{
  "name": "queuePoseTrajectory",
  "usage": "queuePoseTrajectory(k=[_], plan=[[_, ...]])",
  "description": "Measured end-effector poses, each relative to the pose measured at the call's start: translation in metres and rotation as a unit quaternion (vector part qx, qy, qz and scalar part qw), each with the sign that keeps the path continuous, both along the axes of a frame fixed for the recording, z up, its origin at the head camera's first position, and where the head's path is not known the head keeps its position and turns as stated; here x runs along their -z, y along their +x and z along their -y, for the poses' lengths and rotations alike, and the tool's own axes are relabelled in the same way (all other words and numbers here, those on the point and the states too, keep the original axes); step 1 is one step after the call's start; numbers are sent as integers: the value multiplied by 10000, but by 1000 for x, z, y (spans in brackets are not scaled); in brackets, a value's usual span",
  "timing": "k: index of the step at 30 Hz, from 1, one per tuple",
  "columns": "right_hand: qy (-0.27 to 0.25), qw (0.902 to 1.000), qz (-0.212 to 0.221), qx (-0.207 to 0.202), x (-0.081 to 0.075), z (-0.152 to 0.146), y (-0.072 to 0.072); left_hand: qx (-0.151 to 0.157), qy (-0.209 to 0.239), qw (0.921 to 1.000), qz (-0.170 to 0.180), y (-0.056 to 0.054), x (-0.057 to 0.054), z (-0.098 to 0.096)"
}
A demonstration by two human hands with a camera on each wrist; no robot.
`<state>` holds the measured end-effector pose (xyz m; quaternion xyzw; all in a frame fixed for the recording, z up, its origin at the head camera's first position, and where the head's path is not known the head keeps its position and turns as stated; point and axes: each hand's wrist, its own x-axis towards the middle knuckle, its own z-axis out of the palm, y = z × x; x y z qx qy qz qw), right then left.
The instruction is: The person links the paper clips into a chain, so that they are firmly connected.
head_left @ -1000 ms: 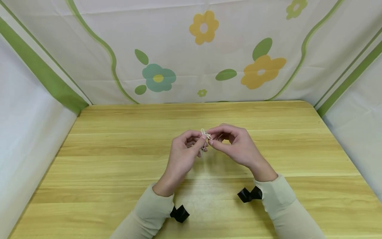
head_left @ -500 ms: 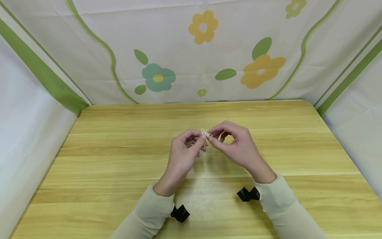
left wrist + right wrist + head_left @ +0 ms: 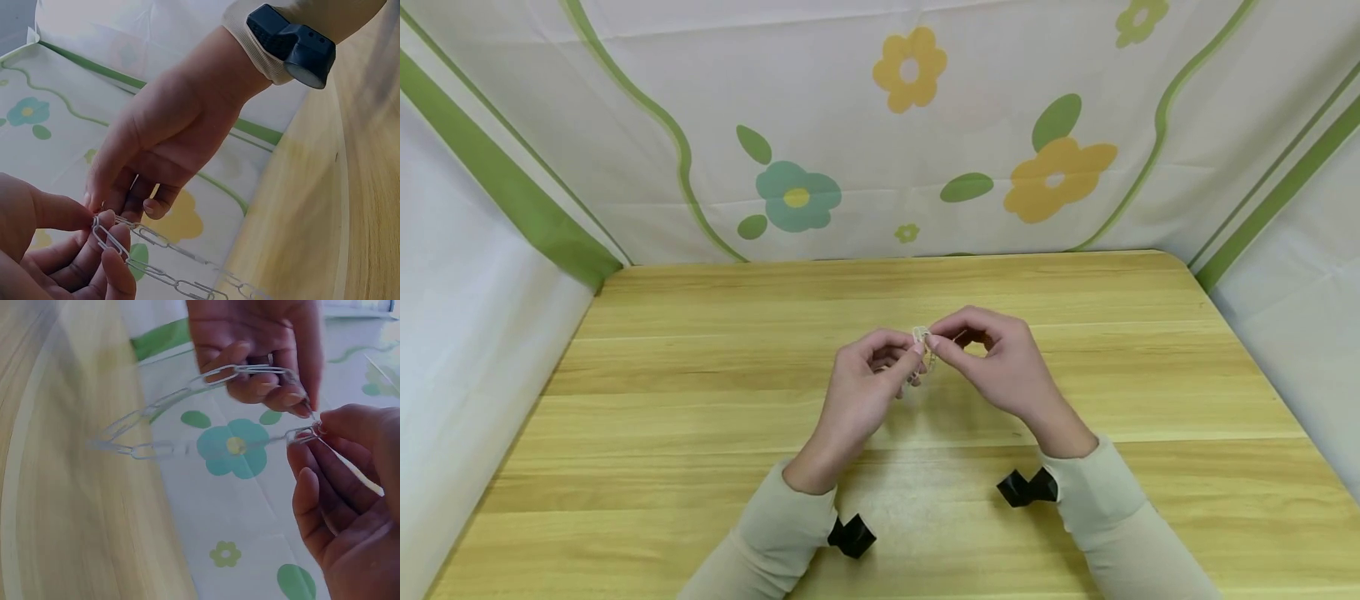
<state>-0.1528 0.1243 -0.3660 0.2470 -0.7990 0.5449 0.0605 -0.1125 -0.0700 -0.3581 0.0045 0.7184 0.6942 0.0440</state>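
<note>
A chain of linked, pale paper clips [image 3: 262,367] hangs in a loop below both hands, its far bend blurred in the right wrist view. My left hand [image 3: 867,379] pinches one end between thumb and forefinger. The thumb and forefinger of my right hand [image 3: 998,360] pinch the other end, right up against the left fingertips. In the left wrist view, two strands of the paper clip chain [image 3: 153,271] run away from the meeting fingertips. Where the end clips meet, the fingertips partly cover them.
A wood-grain table [image 3: 700,400] lies under the hands. Behind it hangs a white curtain [image 3: 850,108] with flowers and green bands, and more cloth stands at both sides. Black wrist devices [image 3: 853,537] sit at both cuffs.
The end clips have turned between the fingertips, and the right fingertips have come closer to the left ones. A strand of the chain now hangs below the right fingertips.
</note>
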Motion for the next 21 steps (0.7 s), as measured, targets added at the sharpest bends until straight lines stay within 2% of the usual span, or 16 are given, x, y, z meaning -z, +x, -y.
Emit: queuePoseTrajectory(k=[4, 7, 15, 21], plan=[[-466, 9957, 805, -6, -1, -4, -1, 170, -12, 9998, 42, 1, -1, 0], [-559, 9921, 1120, -1, -3, -6, 0, 267, -78, 9996, 51, 1, -1, -1], [-709, 9888, 1306, -135, -4, -6, 0, 281, -172, 9994, 56, 0, 0, -1], [-458, 9922, 1156, -16, -3, -7, 0, 315, -146, 9994, -29, 0, 0, -2]])
